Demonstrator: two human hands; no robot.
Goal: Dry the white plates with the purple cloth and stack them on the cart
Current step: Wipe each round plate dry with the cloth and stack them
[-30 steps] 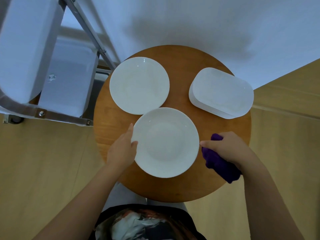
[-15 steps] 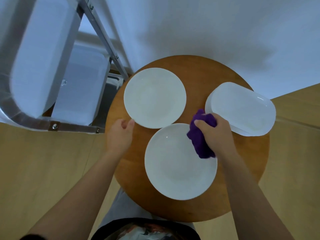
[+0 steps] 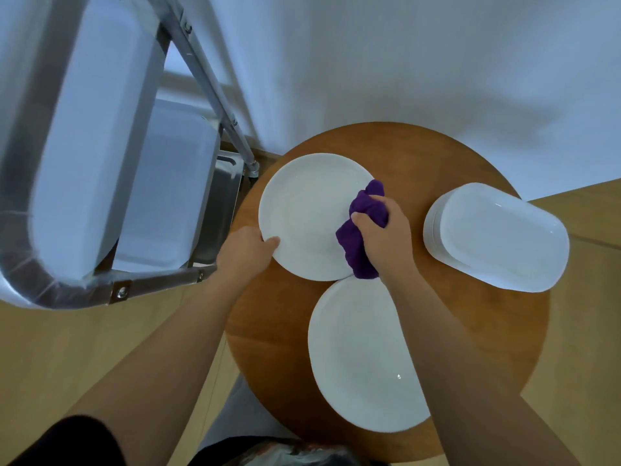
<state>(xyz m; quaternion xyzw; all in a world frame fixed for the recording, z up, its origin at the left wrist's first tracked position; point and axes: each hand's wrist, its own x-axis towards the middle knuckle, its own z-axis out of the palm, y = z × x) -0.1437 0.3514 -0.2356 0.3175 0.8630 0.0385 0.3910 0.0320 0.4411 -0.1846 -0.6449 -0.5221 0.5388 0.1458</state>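
Note:
Two round white plates lie on a round wooden table. My left hand grips the near-left rim of the far plate. My right hand holds a bunched purple cloth pressed onto that plate's right side. The near plate lies closer to me, partly under my right forearm. A stack of white oblong plates sits at the table's right. The metal cart with white trays stands to the left.
A white wall rises behind the table. Pale wooden floor surrounds the table. The cart's slanted metal post reaches down close to the far plate's left edge.
My right hand moved the cloth from the near plate up onto the far plate. My left hand shifted from the table to take the far plate's rim. The camera leaned forward.

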